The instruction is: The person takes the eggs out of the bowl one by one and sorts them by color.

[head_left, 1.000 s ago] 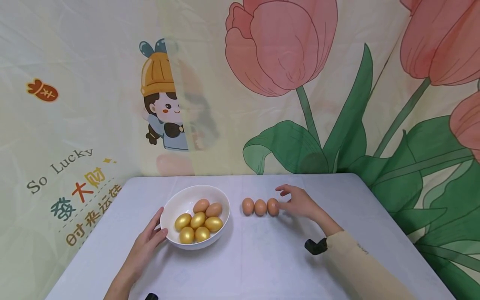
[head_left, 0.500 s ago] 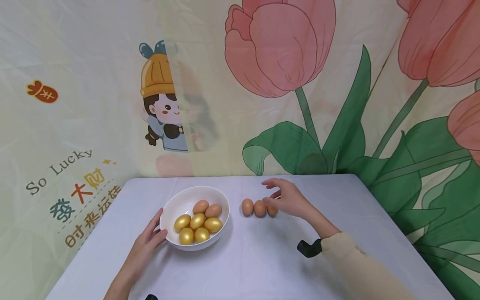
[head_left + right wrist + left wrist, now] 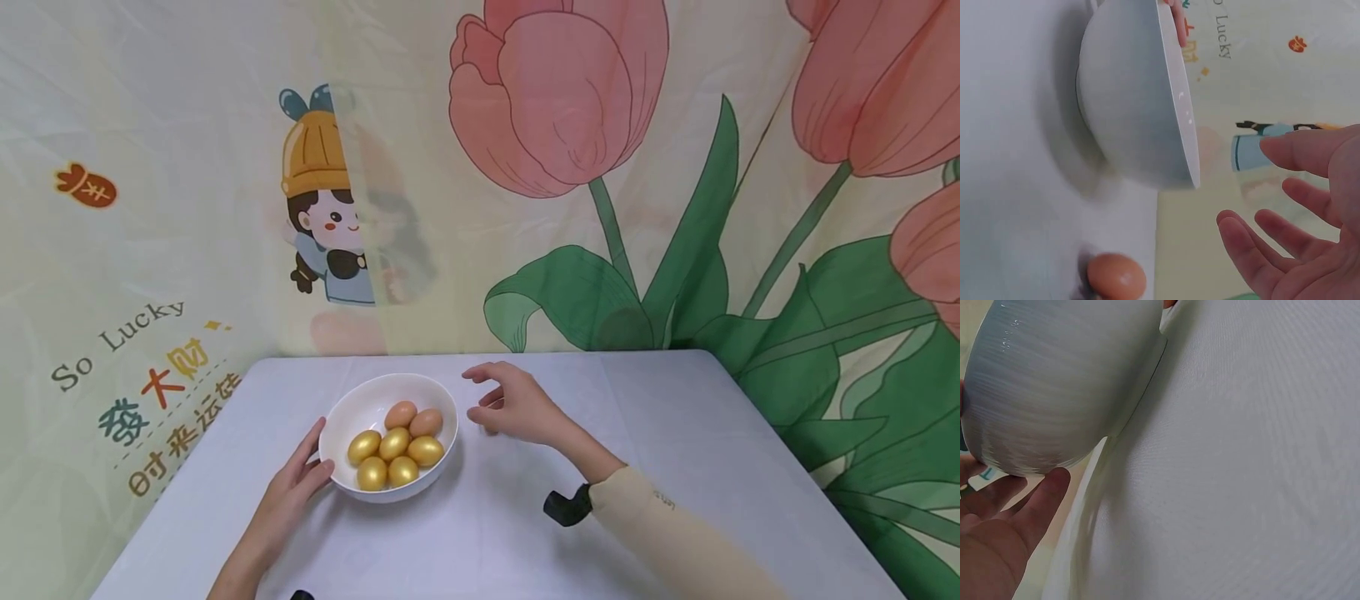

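A white bowl (image 3: 442, 473) stands on the table with two brown eggs (image 3: 401, 414) and several gold eggs (image 3: 394, 444) inside. My left hand (image 3: 288, 483) rests at its left side, thumb and fingers touching the outer wall. In the left wrist view, fingertips (image 3: 1057, 478) lie against that wall. My right hand (image 3: 517, 406) hovers just right of the bowl, fingers loosely bent and apart, holding nothing. From the head it covers most of the row of eggs on the table. A brown egg (image 3: 1116, 276) from that row shows in the right wrist view, below the fingers and not touched.
The table (image 3: 637, 400) has a white cloth. Behind it hangs a printed curtain (image 3: 420, 325) with tulips and a cartoon figure. A black piece (image 3: 567, 505) sticks out from the right sleeve (image 3: 660, 517).
My right hand has moved left from the right end of the egg row, across it, to near the bowl. The left hand and the bowl's contents look unchanged.
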A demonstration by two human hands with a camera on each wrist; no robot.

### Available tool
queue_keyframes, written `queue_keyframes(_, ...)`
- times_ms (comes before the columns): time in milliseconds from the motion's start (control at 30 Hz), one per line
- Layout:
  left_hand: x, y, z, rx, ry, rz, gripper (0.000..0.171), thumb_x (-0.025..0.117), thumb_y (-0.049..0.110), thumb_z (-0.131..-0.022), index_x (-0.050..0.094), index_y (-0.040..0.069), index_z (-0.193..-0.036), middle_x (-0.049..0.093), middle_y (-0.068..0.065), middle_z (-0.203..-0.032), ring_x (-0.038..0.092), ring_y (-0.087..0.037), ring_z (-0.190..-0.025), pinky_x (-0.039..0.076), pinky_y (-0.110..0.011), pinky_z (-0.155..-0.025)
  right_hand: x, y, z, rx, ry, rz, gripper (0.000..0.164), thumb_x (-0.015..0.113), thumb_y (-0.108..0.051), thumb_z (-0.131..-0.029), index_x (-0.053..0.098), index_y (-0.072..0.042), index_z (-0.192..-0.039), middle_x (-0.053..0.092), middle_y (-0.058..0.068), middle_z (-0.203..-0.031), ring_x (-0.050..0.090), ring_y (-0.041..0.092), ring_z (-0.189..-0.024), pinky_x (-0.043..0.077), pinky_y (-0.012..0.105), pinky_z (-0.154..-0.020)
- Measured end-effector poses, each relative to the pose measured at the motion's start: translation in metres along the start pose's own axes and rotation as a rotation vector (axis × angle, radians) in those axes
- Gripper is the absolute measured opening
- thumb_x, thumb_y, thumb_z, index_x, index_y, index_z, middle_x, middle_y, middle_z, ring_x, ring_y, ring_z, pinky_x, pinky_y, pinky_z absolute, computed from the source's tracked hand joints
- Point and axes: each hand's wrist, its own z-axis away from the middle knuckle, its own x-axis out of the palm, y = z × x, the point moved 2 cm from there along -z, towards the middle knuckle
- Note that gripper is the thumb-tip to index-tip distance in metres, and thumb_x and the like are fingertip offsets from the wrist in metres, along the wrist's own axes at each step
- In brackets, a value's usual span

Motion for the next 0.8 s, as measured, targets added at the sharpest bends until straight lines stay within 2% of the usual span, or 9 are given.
queue_keyframes(133,-0.001,-0.001,0.002,0.003,0.001,0.0,0.075,0.053,0.043,-0.112,0.014,0.025,-0.173,0.016,-0.012,-0.178,0.041,-0.041,-0.151,0.044,-0.006,-0.097,0.017,-0.008,-0.009,-0.072,-0.029,-0.011,0.053,0.081,-0.016,-0.094,0.063,-0.017,-0.144,0.061,0.006,-0.142,0.072,0.026,-0.11,0.064,0.036,-0.085)
queue_keyframes(200,-0.001,-0.001,0.002,0.007,0.002,0.002,0.075,0.053,0.042,-0.112,0.014,0.025,-0.173,0.016,-0.013,-0.178,0.041,-0.041,-0.151,0.044,-0.007,-0.097,0.025,-0.011,-0.013,-0.102,-0.038,-0.012,0.052,0.081,-0.017,-0.095,0.063,-0.015,-0.144,0.061,0.007,-0.142,0.072,0.029,-0.113,0.062,0.033,-0.091)
queue_keyframes(267,0.0,-0.001,0.002,-0.001,0.002,0.003,0.075,0.053,0.044,-0.111,0.014,0.026,-0.173,0.016,-0.012,-0.178,0.041,-0.041,-0.151,0.043,-0.006,-0.097,0.033,-0.014,-0.017,-0.119,-0.048,-0.044,0.053,0.082,-0.017,-0.095,0.063,-0.012,-0.144,0.061,0.009,-0.143,0.071,0.033,-0.115,0.063,0.028,-0.09)
queue_keyframes(433,0.0,-0.001,0.001,-0.007,-0.006,0.011,0.076,0.053,0.046,-0.111,0.013,0.028,-0.173,0.015,-0.012,-0.178,0.039,-0.042,-0.153,0.042,-0.006,-0.098,0.05,-0.016,-0.027,-0.106,-0.064,-0.106,0.055,0.084,-0.016,-0.093,0.063,-0.013,-0.144,0.059,0.011,-0.145,0.069,0.038,-0.12,0.062,0.026,-0.091)
queue_keyframes(567,0.001,-0.001,0.001,0.008,-0.003,0.013,0.075,0.053,0.044,-0.111,0.014,0.027,-0.173,0.016,-0.013,-0.178,0.04,-0.04,-0.152,0.043,-0.007,-0.099,0.06,-0.018,-0.034,-0.068,-0.063,-0.121,0.056,0.086,-0.014,-0.091,0.065,-0.017,-0.143,0.059,0.007,-0.143,0.068,0.035,-0.123,0.062,0.025,-0.091)
queue_keyframes(800,0.0,-0.001,0.001,0.026,0.005,0.018,0.074,0.053,0.043,-0.111,0.016,0.027,-0.173,0.018,-0.012,-0.178,0.041,-0.038,-0.15,0.044,-0.008,-0.1,0.077,-0.022,-0.049,-0.057,-0.075,-0.125,0.055,0.082,-0.002,-0.09,0.066,-0.015,-0.141,0.06,0.009,-0.141,0.069,0.038,-0.121,0.061,0.024,-0.09)
